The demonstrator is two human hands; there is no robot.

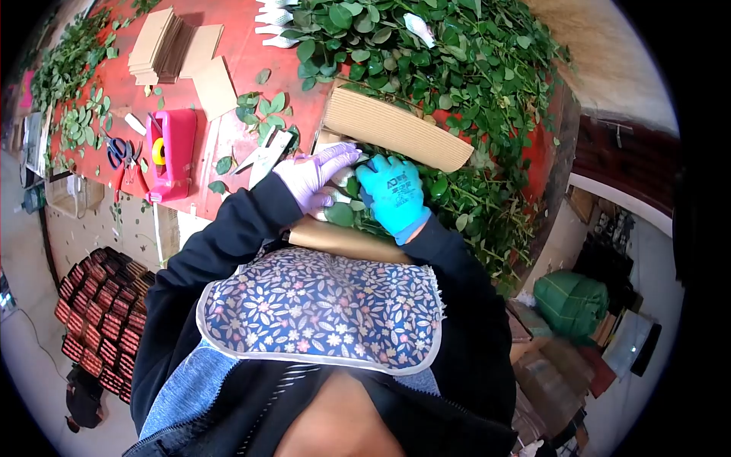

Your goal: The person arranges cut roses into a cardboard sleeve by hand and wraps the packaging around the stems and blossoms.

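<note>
My left hand (318, 177), in a pale lilac glove, reaches over white-netted flower heads (340, 177) at the end of a leafy bundle. Its fingers are stretched out and the thumb is apart. Close beside it, my right hand (394, 194) in a teal work glove has its fingers bent around leafy stems (367, 217); the fingertips are partly hidden. Corrugated cardboard (396, 126) stands along the bundle's far side. A smooth brown sheet edge (346, 242) lies on the near side, against the flowered apron (320, 305).
On the red table (236, 53) lie cardboard pieces (164, 46), a pink tape dispenser (175, 156), scissors (118, 152), red-handled pliers (131, 183) and a white-and-silver tool (268, 154). Leafy stems (472, 68) pile up at the back right. Netted flower heads (276, 23) stick out there.
</note>
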